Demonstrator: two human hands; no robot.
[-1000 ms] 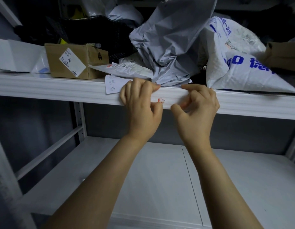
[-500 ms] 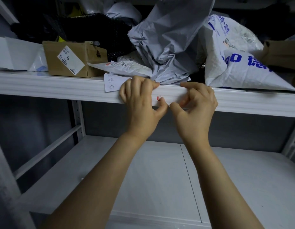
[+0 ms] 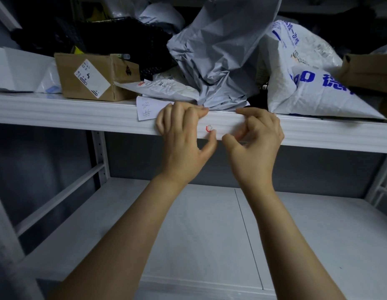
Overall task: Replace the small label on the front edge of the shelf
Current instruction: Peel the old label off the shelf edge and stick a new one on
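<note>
Pressing small label point(image 3: 209, 128) on shelf front edge point(image 3: 80, 118), frame centre | left hand point(image 3: 184, 139): fingers curled together over edge, thumb tip touching label | right hand point(image 3: 256, 144): fingers curled loose on edge just right of label, holding nothing visible | handwritten paper slip point(image 3: 147, 110) left of left hand

A parcel storeroom, dimly lit. White metal shelving point(image 3: 58, 113) holds grey mailer bags point(image 3: 220, 61), a labelled cardboard box point(image 3: 91, 79) and a printed courier sack point(image 3: 307, 83), with a handwritten slip point(image 3: 146, 109) marking the shelf.
</note>
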